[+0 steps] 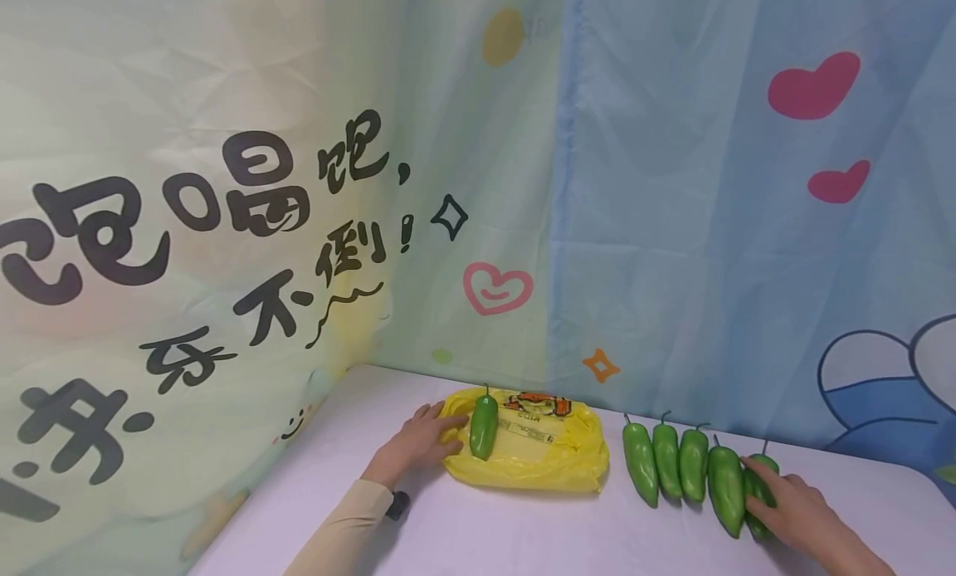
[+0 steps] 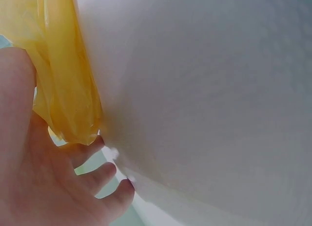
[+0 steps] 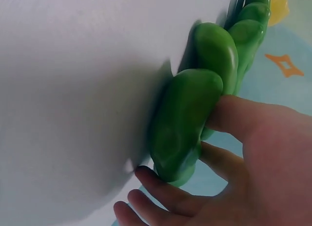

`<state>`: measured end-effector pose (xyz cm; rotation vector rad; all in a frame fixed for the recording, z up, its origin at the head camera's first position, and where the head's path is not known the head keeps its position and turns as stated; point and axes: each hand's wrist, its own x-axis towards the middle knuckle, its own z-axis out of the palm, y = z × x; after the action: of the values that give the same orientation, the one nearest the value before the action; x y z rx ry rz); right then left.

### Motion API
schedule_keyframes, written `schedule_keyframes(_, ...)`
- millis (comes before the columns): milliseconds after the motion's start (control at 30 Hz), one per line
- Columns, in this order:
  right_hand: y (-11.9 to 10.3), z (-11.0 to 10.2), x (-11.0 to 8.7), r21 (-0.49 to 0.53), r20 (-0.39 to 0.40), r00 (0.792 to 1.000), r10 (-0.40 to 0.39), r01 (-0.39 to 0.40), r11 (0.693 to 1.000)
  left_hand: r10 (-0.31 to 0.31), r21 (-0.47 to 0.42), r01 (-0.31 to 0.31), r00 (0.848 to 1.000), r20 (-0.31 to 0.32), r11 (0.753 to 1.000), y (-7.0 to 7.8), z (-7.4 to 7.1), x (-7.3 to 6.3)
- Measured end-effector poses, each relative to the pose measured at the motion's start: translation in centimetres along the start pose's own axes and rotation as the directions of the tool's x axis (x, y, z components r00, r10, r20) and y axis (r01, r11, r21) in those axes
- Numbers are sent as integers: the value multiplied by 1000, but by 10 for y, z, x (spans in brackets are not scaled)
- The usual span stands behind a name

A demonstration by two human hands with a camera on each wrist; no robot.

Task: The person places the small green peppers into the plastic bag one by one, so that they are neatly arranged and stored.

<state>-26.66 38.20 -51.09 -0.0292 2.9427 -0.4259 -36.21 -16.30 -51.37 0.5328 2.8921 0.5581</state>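
A yellow plastic bag (image 1: 523, 475) lies flat on the table, with one green pepper (image 1: 484, 427) on its left part. My left hand (image 1: 421, 443) rests against the bag's left edge, fingers spread; in the left wrist view a yellow fold (image 2: 68, 89) lies between thumb and index finger. To the right, several green peppers stand in a row, stems away from me. My right hand (image 1: 799, 510) grips the rightmost pepper (image 3: 187, 121), thumb on one side and fingers on the other. The neighbouring pepper (image 1: 726, 489) lies close beside it.
The white table (image 1: 568, 534) carries the bag and the row of peppers (image 1: 667, 460). Behind it hangs a blue printed cloth (image 1: 672, 227), and a pale cloth with black characters (image 1: 187, 352) stands along the left side.
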Motion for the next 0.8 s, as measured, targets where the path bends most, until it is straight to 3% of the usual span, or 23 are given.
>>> schedule_keyframes(267,0,-1,1,35,-22,1000,3,-2,999,-7,4,7,1000,-3,1000,1,1,1)
schedule_keyframes(800,-3,-7,-1,49,13,999,51,-52,997,-1,-2,1,1000,-6,1000,1,1,0)
